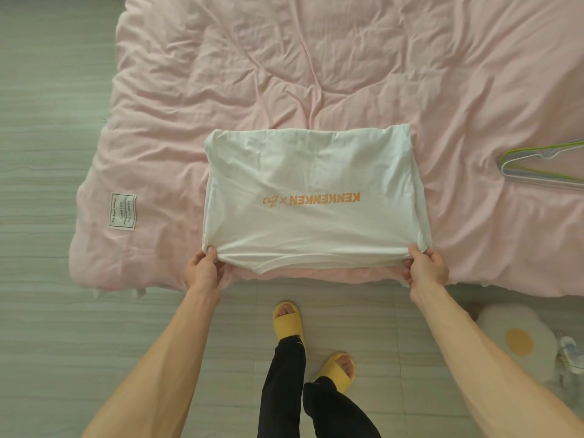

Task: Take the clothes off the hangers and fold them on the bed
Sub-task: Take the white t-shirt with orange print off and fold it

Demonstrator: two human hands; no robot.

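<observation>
A white cotton T-shirt (316,197), folded into a soft rectangle with orange lettering printed upside down across it, lies on the near part of the pink bed cover (284,74), its near edge at the bed's rim. The left hand (203,270) pinches the near left corner of the shirt between thumb and curled fingers; the right hand (426,268) pinches the near right corner the same way, and the fabric between them is drawn into a slightly sagging line, with lower layers showing beneath.

The cover is thin and heavily creased, with a white sewn label (122,211) near its left corner. Plastic hangers (537,167), green and pale grey, lie on the cover to the right, apart from the shirt.

Wide stretches of cover lie bare beyond and on both sides of the shirt. On the grey striped floor (47,343) stand yellow slippers (289,320) under black trousers (284,387), and a fluffy egg-shaped cushion (518,339) rests at the right.
</observation>
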